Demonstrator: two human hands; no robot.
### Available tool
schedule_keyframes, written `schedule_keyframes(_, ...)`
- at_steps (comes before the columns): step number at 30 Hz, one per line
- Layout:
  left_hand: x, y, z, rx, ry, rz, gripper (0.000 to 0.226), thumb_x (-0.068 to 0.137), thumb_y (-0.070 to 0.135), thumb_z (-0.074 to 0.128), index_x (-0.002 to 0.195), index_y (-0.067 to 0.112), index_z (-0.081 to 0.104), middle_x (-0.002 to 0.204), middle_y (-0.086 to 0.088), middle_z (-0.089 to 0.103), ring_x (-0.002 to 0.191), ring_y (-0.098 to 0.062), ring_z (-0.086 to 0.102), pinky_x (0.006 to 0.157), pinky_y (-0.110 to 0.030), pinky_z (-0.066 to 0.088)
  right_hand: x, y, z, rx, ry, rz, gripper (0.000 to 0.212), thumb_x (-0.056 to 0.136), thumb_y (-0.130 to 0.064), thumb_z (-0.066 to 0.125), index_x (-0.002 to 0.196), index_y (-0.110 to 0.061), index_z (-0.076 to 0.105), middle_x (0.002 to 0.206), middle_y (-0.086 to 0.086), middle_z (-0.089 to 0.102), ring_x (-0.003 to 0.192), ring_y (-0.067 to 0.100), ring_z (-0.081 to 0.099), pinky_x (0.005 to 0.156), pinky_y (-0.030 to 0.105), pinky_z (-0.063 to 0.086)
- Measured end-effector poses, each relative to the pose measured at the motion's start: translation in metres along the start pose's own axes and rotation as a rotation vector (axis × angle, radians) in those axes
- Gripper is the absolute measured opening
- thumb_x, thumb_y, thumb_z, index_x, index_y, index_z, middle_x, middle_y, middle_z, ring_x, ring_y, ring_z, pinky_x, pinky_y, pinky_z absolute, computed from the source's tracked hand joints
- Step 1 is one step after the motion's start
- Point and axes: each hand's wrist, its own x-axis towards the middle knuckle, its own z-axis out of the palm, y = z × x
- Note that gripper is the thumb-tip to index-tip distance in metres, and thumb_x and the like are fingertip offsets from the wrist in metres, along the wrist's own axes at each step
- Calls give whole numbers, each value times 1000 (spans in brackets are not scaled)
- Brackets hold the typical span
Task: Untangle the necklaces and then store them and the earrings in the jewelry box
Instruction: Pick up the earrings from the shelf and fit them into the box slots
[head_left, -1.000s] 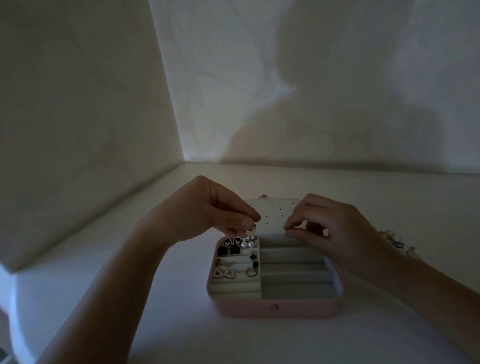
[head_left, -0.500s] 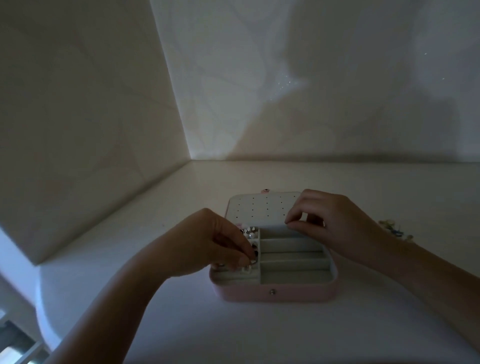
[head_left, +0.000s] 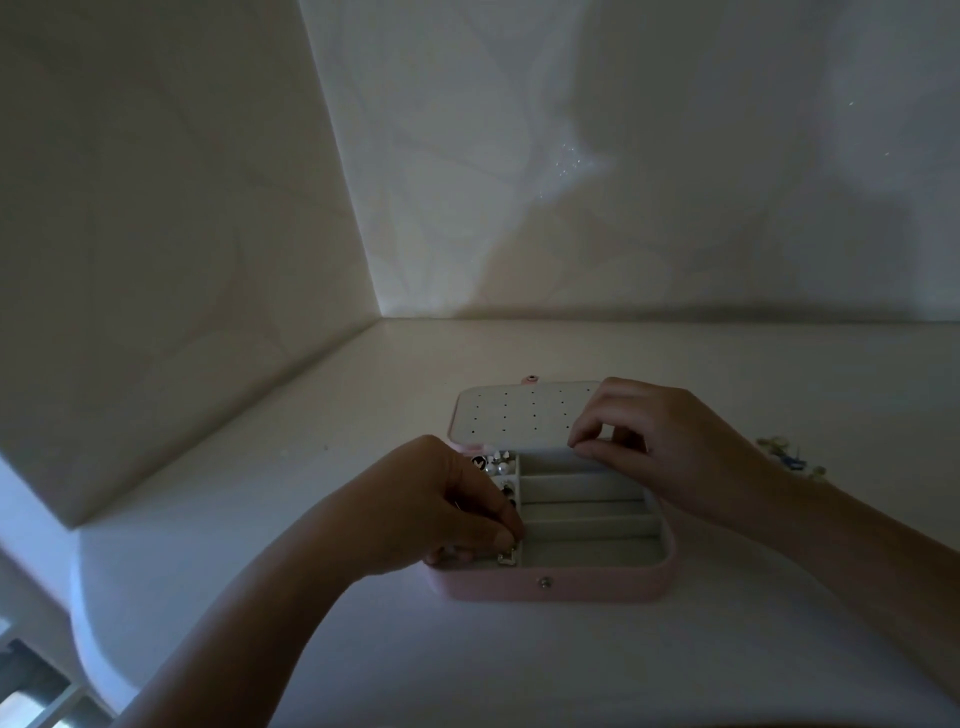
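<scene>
A pink jewelry box (head_left: 597, 584) lies open on the white table, its white perforated lid panel (head_left: 509, 415) folded back. Earrings (head_left: 496, 465) fill the narrow left slots; the wider right compartments (head_left: 587, 514) hold nothing. My left hand (head_left: 441, 509) reaches over the left slots, and its thumb and fingertips pinch a small silver earring (head_left: 506, 556) at the front slot. My right hand (head_left: 654, 447) sits at the box's back right, thumb and forefinger pinched at the near edge of the lid panel. A tangle of necklaces (head_left: 789, 457) lies on the table, to the right of my right wrist.
Pale walls meet in a corner behind the box. The table's rounded left edge (head_left: 88, 623) drops off at the lower left. The light is dim.
My left hand moved from the lid panel's near edge down to the front left slot, carrying a small earring. My right hand stayed at the panel's edge.
</scene>
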Motion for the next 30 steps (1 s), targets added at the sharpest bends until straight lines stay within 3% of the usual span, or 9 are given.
schedule_keyframes(12, 3, 0, -3, 150, 50, 60, 27, 74, 22, 78, 64, 46, 70, 65, 32, 63, 69, 16, 55, 62, -1, 40, 1, 0, 0, -10, -9, -4, 6, 88, -18, 68, 88, -24, 69, 90, -19, 58, 77, -1, 58, 65, 7, 41)
schedule_keyframes(16, 5, -4, -2, 208, 77, 75, 21, 71, 26, 80, 63, 43, 70, 81, 13, 67, 79, -6, 59, 74, -12, 49, 1, 0, 0, -12, -12, -2, 6, 88, -19, 67, 88, -25, 69, 91, -18, 59, 78, 2, 59, 66, 10, 44)
schedule_keyframes(18, 6, -4, -2, 221, 91, 80, 17, 69, 27, 81, 64, 40, 72, 91, 2, 70, 91, -20, 62, 88, -28, 52, 1, 1, 0, -19, -11, -3, 7, 88, -19, 67, 88, -26, 69, 90, -18, 59, 77, 3, 59, 66, 11, 45)
schedule_keyframes(20, 7, -4, -2, 227, 84, 87, 15, 69, 27, 81, 67, 40, 73, 93, -2, 71, 95, -23, 62, 90, -35, 51, 1, 1, 0, -26, -9, 1, 6, 88, -20, 67, 88, -26, 69, 90, -18, 58, 77, 4, 59, 66, 12, 45)
schedule_keyframes(23, 8, -6, -3, 253, 67, 97, 13, 70, 28, 80, 70, 39, 73, 79, 9, 69, 80, -11, 61, 79, -18, 51, 1, 1, 0, -18, -5, -1, 6, 88, -19, 68, 88, -24, 69, 91, -20, 58, 76, 3, 59, 66, 10, 44)
schedule_keyframes(25, 8, -4, -5, 266, 51, 119, 13, 71, 29, 79, 70, 40, 73, 72, 6, 67, 70, -8, 56, 69, -15, 47, 1, 0, 0, -15, -4, -4, 5, 88, -18, 68, 88, -23, 69, 90, -18, 58, 76, 2, 59, 66, 9, 44)
schedule_keyframes(30, 16, 6, -15, 226, 64, 195, 11, 79, 32, 70, 72, 41, 68, 81, 12, 72, 78, -3, 66, 71, -9, 50, 2, -3, -3, 24, 36, 14, 5, 88, -17, 68, 91, -20, 70, 87, -13, 60, 74, -2, 58, 63, 5, 40)
